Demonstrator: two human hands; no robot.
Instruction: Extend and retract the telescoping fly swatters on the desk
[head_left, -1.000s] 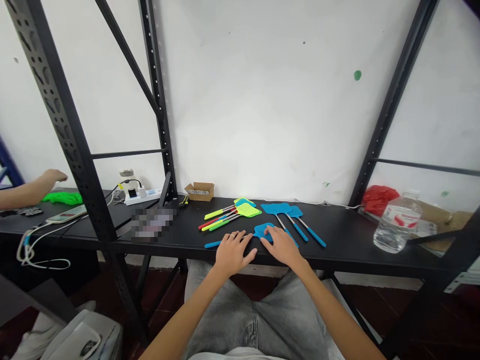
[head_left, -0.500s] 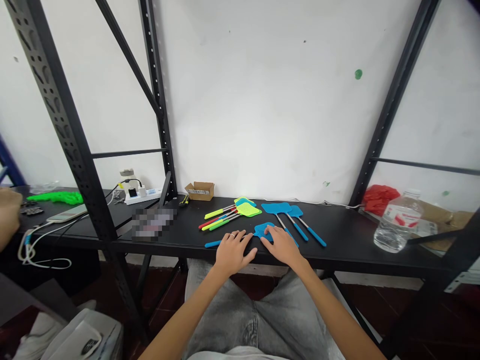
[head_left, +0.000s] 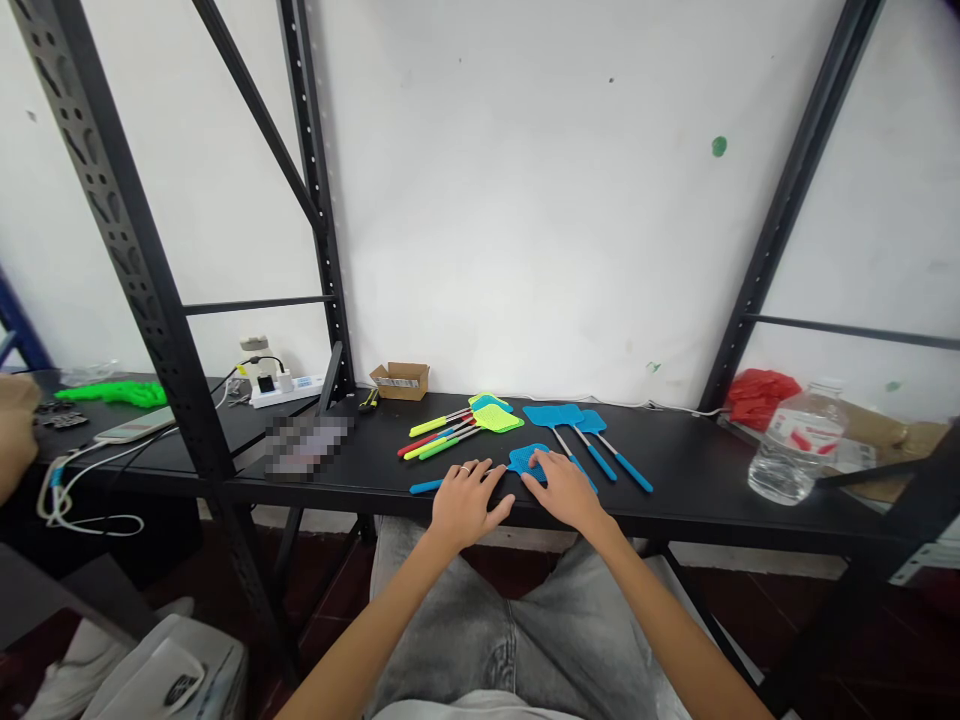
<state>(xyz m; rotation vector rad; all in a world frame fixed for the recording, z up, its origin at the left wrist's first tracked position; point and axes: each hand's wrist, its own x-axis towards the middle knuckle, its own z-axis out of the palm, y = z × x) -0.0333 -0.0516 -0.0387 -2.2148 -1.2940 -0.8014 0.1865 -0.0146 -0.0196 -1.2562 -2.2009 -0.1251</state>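
A blue fly swatter lies crosswise near the front edge of the black table, its handle to the left. Across its shaft rests my left hand, fingers spread, a ring on one finger. My right hand lies on the right part of the swatter's head with fingers stretched out. Behind my right hand, several blue fly swatters lie with heads toward the wall; one handle is partly covered by that hand. Further left is a pile of fly swatters with yellow, green, red and blue handles.
A small open cardboard box and a yellow-black cutter sit at the back left. On the right stand a water bottle and a red plastic bag. Black rack posts frame the table. Another person's hand shows at far left.
Both my hands stay in place on the blue fly swatter. The other person's hand at far left has shifted slightly left.
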